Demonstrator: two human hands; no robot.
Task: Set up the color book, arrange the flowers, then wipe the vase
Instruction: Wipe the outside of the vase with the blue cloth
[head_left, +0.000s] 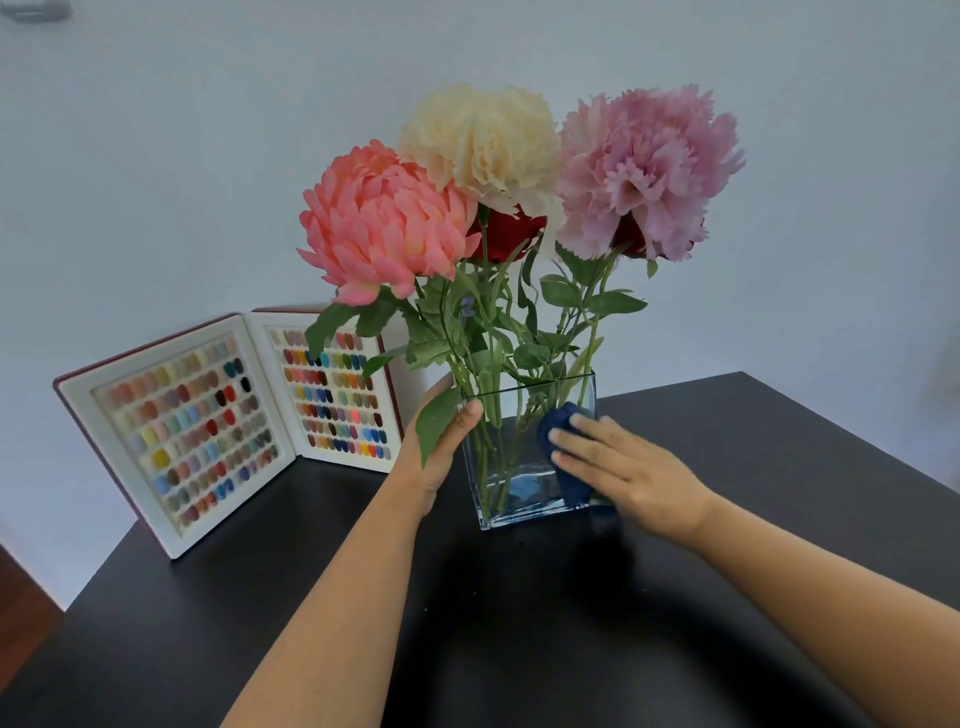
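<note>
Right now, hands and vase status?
Left hand grips square clear glass vase. Right hand presses dark blue cloth against it. Green leaf overlaps left hand.

- Black table (208, 623) with a matte top, its far edge meeting the wall.
- Plain pale wall (156, 156) behind.
- Strip of reddish-brown floor (21, 587), lower left, beside the table.

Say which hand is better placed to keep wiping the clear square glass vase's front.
Right. The right hand presses the dark blue cloth flat against the clear square glass vase; the left hand grips its upper corner, steadying it.
</note>
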